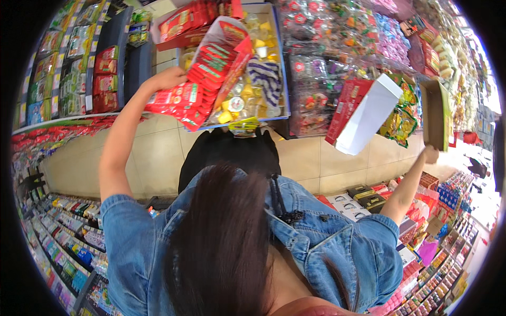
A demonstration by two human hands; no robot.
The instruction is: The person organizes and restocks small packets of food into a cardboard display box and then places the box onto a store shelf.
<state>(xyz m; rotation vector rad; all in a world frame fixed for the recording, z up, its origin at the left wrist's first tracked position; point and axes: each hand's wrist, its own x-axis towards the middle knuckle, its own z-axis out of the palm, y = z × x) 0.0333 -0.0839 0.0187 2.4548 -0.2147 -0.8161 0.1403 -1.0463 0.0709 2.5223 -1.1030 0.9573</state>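
My left hand (pixel 169 78) grips the edge of red snack packets (pixel 182 103) that spill over the near left side of a blue-edged display tray (pixel 287 91). Against these packets leans a tilted red carton (pixel 237 75) filled with more of the same. Under and beside it lie yellow jelly cups (pixel 247 93) and a striped cloth-like item (pixel 265 81). Far to the right, my right hand (pixel 431 154) holds an open cardboard box (pixel 435 114) by its lower end. The box's bare brown inside faces up.
Green snack packets (pixel 401 114) lie left of the box. A white-and-red carton (pixel 367 114) tilts over the counter edge. Clear bins of wrapped sweets (pixel 312 71) stand in the middle. Shelves of packets (pixel 79 59) rise at left. Behind me are stocked shelves (pixel 59 237) and stacked cartons (pixel 367 199).
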